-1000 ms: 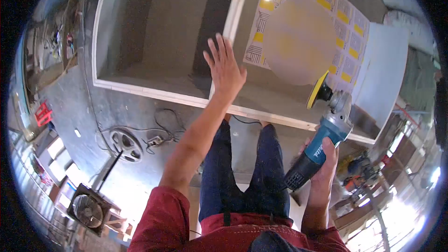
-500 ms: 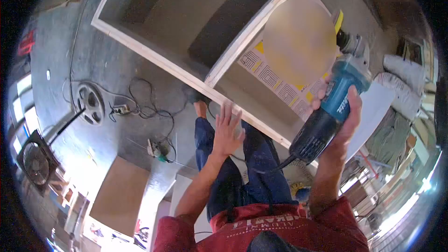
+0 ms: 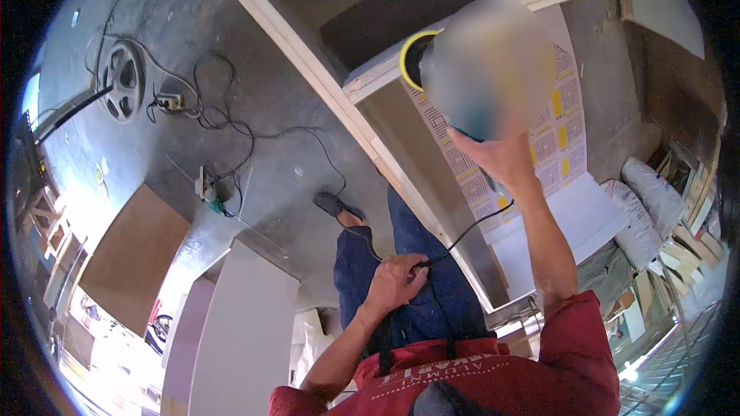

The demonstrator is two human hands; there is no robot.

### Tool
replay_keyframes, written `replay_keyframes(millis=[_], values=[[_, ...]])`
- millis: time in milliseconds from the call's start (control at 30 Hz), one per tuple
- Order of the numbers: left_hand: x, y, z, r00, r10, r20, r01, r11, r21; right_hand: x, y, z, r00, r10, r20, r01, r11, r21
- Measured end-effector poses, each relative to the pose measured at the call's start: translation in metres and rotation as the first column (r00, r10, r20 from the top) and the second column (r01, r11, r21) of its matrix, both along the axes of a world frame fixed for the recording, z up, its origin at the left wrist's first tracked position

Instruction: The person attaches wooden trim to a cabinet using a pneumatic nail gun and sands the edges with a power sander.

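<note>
My right hand [image 3: 505, 160] is wrapped round the teal angle grinder [image 3: 470, 125], over the wooden frame [image 3: 385, 162]. A blurred patch hides most of the tool; its yellow-rimmed disc [image 3: 413, 60] shows on the left of the patch. The grinder's black power cord [image 3: 476, 226] runs down from the tool to my left hand [image 3: 397, 281]. The fingers of that hand are closed round the cord, above my thigh. Under the grinder lies a printed white and yellow sheet [image 3: 569, 127], inside the frame's nearer bay.
Cables [image 3: 231, 119] lie looped on the concrete floor at left, with a power strip [image 3: 169, 102] and a reel [image 3: 123, 81]. A brown board [image 3: 135, 258] and a white panel [image 3: 239, 331] stand at lower left. Stuffed sacks [image 3: 632, 216] and wood offcuts are at right.
My right hand has moved the grinder leftward, and its disc now shows at the dividing rail. My left hand, spread before, has come down and closed on the cord. The view has shifted.
</note>
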State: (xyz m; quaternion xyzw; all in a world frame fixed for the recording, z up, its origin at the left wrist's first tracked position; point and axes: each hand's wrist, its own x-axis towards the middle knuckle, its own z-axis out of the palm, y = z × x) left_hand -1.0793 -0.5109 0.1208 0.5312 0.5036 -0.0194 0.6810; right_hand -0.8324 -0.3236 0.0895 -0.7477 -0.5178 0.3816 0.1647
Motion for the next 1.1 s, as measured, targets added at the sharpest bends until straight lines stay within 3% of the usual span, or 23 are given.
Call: replay_keyframes(millis=[67, 167, 300, 467, 567, 667, 800, 867, 933, 1033, 1100], values=[[-0.001, -0.005, -0.012, 0.998, 0.06, 0.01, -0.061, 0.984, 0.17, -0.01, 0.002, -0.01, 0.996, 0.063, 0.06, -0.062, 0.998, -0.013], [-0.006, -0.008, -0.021, 0.999, 0.021, -0.035, -0.019, 0.998, 0.061, -0.012, 0.003, -0.014, 0.996, 0.078, 0.04, -0.077, 0.997, -0.033], [-0.007, -0.011, -0.025, 0.997, 0.071, 0.013, -0.072, 0.989, 0.13, -0.001, 0.008, -0.017, 0.999, 0.029, 0.025, -0.028, 0.999, -0.044], [0.021, 0.013, -0.002, 0.998, 0.005, 0.065, -0.012, 0.994, 0.108, 0.042, 0.025, -0.017, 0.998, -0.004, 0.055, 0.002, 0.999, 0.037], [0.043, 0.022, 0.005, 0.985, -0.054, 0.164, 0.049, 0.998, 0.035, 0.082, 0.037, -0.023, 0.995, -0.084, 0.06, 0.082, 0.996, 0.032], [0.076, 0.036, 0.013, 0.954, -0.164, 0.253, 0.142, 0.985, 0.101, 0.135, 0.052, -0.026, 0.985, -0.154, 0.08, 0.147, 0.985, 0.086], [0.107, 0.059, 0.021, 0.919, -0.206, 0.335, 0.169, 0.976, 0.135, 0.201, 0.073, -0.03, 0.97, -0.241, 0.045, 0.24, 0.971, 0.016], [0.119, 0.066, 0.019, 0.907, -0.233, 0.35, 0.195, 0.971, 0.142, 0.224, 0.083, -0.029, 0.948, -0.318, -0.028, 0.318, 0.948, 0.019], [0.128, 0.072, 0.021, 0.896, -0.256, 0.363, 0.215, 0.965, 0.149, 0.263, 0.095, -0.045, 0.944, -0.323, 0.067, 0.324, 0.946, -0.002], [0.135, 0.078, 0.023, 0.893, -0.256, 0.369, 0.202, 0.963, 0.18, 0.281, 0.116, -0.042, 0.865, -0.497, -0.073, 0.502, 0.859, 0.099], [0.137, 0.079, 0.022, 0.898, -0.252, 0.36, 0.184, 0.96, 0.212, 0.302, 0.124, -0.049, 0.85, -0.524, -0.044, 0.526, 0.848, 0.062]])
